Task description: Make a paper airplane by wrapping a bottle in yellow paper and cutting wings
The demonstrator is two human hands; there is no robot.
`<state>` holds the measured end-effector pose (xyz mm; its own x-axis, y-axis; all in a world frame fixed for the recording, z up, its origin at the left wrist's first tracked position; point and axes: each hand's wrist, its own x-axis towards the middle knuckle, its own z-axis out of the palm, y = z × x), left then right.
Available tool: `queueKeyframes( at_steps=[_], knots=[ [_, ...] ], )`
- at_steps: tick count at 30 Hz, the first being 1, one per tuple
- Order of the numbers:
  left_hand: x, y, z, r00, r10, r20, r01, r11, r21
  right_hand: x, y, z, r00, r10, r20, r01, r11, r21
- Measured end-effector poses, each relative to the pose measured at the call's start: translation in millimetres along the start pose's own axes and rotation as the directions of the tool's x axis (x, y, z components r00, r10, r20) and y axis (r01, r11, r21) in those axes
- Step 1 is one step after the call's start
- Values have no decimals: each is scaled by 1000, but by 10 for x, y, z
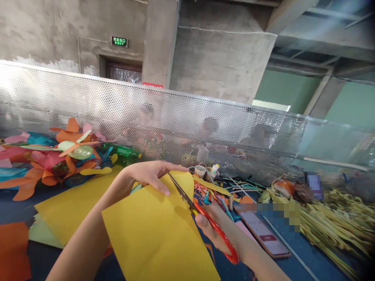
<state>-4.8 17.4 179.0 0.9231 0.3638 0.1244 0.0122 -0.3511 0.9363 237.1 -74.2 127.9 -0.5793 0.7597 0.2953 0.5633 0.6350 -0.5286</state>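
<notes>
My left hand [154,174] grips the top of a yellow paper sheet [164,238], thumb in front and the other fingers behind it. In my right hand [215,222] is a pair of scissors [216,230] with red handles. The blades point up and to the left, across the sheet's upper part just right of my left thumb. A curved cut edge shows near the top of the sheet. Beneath my left forearm lies more yellow paper [73,207], partly over a pale green sheet [43,230].
Paper flowers on bottles [73,148] crowd the left side, with orange paper [14,249] nearer. Paper scraps [205,191] lie behind the scissors. A phone [263,232] and dried husks [328,222] are at the right. Beyond a perforated metal screen [175,117], people are dimly visible.
</notes>
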Motion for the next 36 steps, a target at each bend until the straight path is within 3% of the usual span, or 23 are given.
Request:
queueKeyframes(
  at_steps=[9, 19, 23, 30, 33, 36],
  knots=[
    [44, -76, -36, 999, -32, 18, 33, 999, -31, -66, 85, -107, 978, 178, 113, -183, 982, 38],
    [56, -101, -67, 999, -35, -19, 36, 998, 52, -18, -3, -98, 980, 169, 107, -181, 977, 112],
    [55, -115, -66, 999, -49, -15, 49, 999, 0, -33, 16, -96, 971, 206, 119, -218, 971, 101],
    [80, -147, -72, 999, -36, -25, 36, 999, 20, -63, -33, -135, 971, 238, 36, -239, 970, 50],
    [77, -173, -97, 999, -32, -29, 34, 997, 67, -128, -112, -247, 957, 264, 121, -269, 963, 22],
    [48, -212, -165, 997, -46, -59, 56, 982, 181, -203, -152, -372, 913, 317, 257, -298, 948, -111]
  ],
)
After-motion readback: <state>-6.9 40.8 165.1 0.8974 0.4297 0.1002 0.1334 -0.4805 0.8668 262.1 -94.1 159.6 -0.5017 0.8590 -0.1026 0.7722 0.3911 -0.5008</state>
